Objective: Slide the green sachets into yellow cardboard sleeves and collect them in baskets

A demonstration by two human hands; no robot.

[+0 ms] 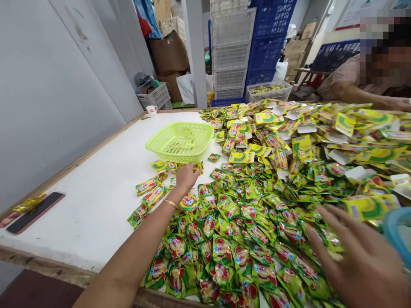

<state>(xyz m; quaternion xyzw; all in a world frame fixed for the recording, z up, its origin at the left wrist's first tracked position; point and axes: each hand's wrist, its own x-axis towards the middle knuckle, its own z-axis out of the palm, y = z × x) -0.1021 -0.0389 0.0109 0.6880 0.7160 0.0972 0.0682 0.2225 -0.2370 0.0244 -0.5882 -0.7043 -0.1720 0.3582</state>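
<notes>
My left hand (186,177), a gold bracelet at its wrist, reaches to the near side of a light-green plastic basket (180,160). Its fingers are curled at a small gold-yellow packet (200,167); whether they grip it is hard to make out. Several yellow and green packs (154,194) lie beside that wrist. On the right, my right hand (362,252) is blurred, fingers spread over a heap of small green candy packets (231,252) with red fruit prints. A yellow box (370,207) lies just beyond it.
Open yellow boxes (302,147) are piled at the back right. A blue-rimmed container (398,226) stands at the right edge. A dark phone (35,212) and a white cup (151,111) rest on the white table (96,188). Across it sits another person (346,81); stacked crates (233,55) stand behind.
</notes>
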